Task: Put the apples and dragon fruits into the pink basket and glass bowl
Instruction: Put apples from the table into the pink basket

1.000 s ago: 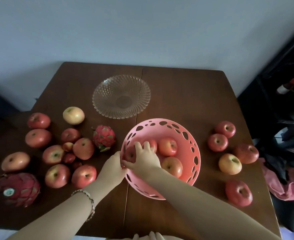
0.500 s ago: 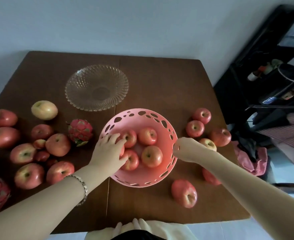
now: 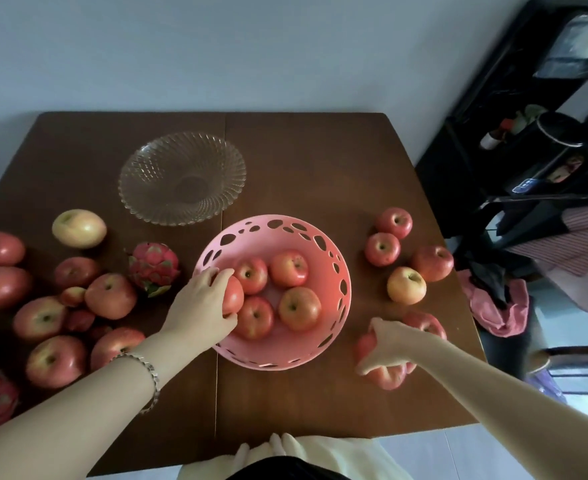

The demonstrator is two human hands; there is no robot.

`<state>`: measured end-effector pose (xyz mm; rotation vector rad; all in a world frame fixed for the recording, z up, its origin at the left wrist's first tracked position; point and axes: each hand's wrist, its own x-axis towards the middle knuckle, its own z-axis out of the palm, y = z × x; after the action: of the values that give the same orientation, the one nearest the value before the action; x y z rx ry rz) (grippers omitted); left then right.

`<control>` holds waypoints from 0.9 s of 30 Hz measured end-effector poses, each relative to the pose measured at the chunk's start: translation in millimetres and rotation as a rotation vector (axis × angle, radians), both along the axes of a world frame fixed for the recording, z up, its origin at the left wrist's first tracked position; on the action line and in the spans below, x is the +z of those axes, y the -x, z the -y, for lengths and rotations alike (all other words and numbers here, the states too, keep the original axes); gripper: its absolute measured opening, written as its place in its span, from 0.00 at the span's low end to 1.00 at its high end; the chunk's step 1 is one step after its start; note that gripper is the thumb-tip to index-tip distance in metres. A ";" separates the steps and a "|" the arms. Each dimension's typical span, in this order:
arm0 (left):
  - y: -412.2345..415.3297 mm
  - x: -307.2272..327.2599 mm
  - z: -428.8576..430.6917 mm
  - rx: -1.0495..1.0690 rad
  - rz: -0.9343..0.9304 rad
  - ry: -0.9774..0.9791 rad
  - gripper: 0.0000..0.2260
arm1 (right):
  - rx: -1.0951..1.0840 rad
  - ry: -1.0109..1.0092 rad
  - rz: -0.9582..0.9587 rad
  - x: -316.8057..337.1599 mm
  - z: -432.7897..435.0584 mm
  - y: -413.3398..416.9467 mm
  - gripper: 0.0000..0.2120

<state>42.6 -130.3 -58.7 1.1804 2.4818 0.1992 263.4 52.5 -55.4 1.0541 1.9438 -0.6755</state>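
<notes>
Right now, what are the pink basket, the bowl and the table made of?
Pink basket: looks like moulded plastic, matte, with punched oval holes.
Glass bowl: clear, ribbed, glinting; probably pressed glass, though clear plastic is possible.
Table: dark brown wood or veneer, smooth with a low sheen and a centre seam.

Dim, flat light is covering the scene, with the brown table reading dark and the fruit at the left edge sinking into shadow. Brighter daylight is showing at the lower right, on the pale floor. The wide-angle lens is bending the table edges outward, and both forearms and the frame corners are appearing soft and slightly smeared.
</notes>
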 end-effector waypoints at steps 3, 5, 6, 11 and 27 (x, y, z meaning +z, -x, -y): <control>3.0 1.3 2.6 -0.011 0.036 -0.028 0.31 | -0.030 -0.195 -0.099 36.2 -16.6 8.5 0.36; 4.1 0.6 3.9 -0.005 0.062 -0.036 0.31 | -0.093 -0.254 -0.286 59.2 -14.9 22.2 0.34; 4.1 -0.6 4.1 -0.002 0.074 -0.037 0.32 | -0.115 -0.251 -0.396 65.9 -9.6 30.7 0.33; 7.2 -2.0 7.8 0.045 0.190 -0.032 0.33 | 0.093 0.000 -0.649 42.9 41.4 80.2 0.37; -26.2 16.0 11.1 -0.216 0.248 -0.153 0.21 | -0.262 0.397 -0.752 -15.3 64.9 87.5 0.32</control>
<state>68.8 -141.4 -42.6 1.3841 2.1397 0.4528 175.9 -12.5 -70.7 0.8702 2.1408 -1.7190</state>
